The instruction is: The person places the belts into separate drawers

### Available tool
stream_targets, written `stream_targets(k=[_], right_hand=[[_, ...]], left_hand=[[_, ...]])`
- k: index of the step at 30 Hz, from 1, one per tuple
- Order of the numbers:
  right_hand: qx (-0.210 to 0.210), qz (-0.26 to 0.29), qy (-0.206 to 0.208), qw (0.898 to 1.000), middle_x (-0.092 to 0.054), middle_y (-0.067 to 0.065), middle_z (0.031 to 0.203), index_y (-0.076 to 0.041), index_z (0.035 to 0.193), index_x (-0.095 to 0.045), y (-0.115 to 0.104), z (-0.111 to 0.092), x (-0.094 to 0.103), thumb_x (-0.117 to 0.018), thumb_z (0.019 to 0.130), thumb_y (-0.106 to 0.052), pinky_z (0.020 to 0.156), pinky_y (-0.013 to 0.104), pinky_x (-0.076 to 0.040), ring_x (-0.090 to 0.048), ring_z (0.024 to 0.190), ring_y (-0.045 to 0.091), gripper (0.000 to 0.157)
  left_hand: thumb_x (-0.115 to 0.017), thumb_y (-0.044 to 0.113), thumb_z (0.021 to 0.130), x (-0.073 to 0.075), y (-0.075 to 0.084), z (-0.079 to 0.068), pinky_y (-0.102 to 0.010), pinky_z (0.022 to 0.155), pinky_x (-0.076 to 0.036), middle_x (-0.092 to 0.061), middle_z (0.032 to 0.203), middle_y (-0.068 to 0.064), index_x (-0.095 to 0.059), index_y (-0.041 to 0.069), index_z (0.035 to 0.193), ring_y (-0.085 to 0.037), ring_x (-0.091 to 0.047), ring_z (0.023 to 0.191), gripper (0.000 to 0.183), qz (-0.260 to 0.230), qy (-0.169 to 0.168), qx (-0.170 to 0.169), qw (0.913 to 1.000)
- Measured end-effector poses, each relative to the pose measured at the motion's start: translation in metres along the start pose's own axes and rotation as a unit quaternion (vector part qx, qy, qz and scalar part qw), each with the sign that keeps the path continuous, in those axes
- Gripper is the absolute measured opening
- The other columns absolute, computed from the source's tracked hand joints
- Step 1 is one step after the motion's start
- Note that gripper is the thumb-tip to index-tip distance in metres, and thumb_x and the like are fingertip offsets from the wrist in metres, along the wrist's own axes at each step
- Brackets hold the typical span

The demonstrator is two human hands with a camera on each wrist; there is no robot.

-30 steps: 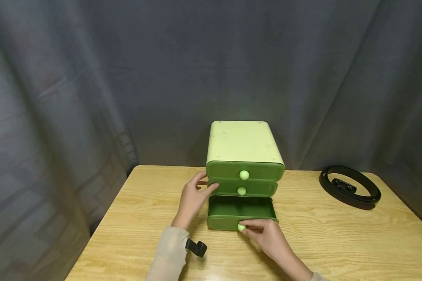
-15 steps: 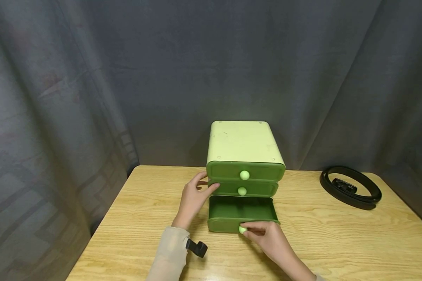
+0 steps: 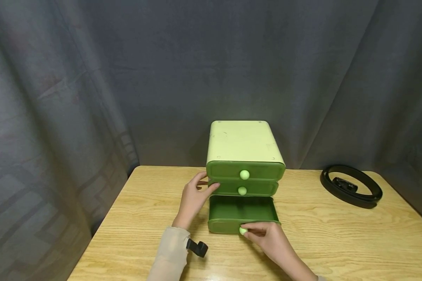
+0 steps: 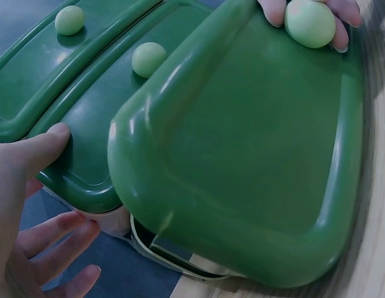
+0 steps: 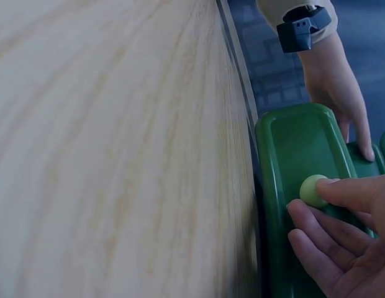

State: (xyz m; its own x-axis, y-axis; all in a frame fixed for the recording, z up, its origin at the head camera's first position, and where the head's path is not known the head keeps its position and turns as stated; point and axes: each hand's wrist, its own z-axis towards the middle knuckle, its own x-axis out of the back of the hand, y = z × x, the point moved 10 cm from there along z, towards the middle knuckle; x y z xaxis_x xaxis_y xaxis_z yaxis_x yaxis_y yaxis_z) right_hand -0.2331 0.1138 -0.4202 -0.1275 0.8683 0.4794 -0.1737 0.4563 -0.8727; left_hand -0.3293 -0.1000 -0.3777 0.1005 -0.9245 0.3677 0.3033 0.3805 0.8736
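Note:
A small drawer cabinet (image 3: 244,140) with a pale yellow-green top and green drawers stands on the table. Its bottom drawer (image 3: 225,225) is pulled out, and no contents show inside. My right hand (image 3: 272,238) pinches that drawer's round light-green knob (image 5: 312,191) between thumb and fingers. At the cabinet's left side, my left hand (image 3: 193,199) lays its thumb on the front of the middle drawer (image 4: 93,155), with its other fingers fairly straight along the side. The top drawer (image 3: 225,170) is pushed in; the middle one sits beneath it.
A coiled black belt (image 3: 351,198) with a buckle lies at the right of the wooden table (image 3: 337,242). Grey curtains (image 3: 211,70) hang behind and at the sides. A black device (image 3: 197,248) is strapped to the left wrist.
The bottom drawer has come slightly further out toward me, with my right hand moving along on its knob. My left hand has stayed in place.

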Motion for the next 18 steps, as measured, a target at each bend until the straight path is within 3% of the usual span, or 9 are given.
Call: stream_targets(k=[18], right_hand=[[-0.003,0.006,-0.007,1.000,-0.075,0.006,0.099,-0.014,0.099,-0.080,-0.0003,-0.0069,-0.0040,-0.079,0.085,-0.013,0.070,0.022,-0.057,-0.072,0.088,0.017,0.015]], left_hand=[[-0.077,0.043,0.086,0.0000,0.0004,-0.0007,-0.045,0.094,-0.047,-0.064,0.124,0.004,-0.064,0.023,0.128,-0.022,-0.063,0.107,0.049,-0.003,-0.001,0.007,1.0000]])
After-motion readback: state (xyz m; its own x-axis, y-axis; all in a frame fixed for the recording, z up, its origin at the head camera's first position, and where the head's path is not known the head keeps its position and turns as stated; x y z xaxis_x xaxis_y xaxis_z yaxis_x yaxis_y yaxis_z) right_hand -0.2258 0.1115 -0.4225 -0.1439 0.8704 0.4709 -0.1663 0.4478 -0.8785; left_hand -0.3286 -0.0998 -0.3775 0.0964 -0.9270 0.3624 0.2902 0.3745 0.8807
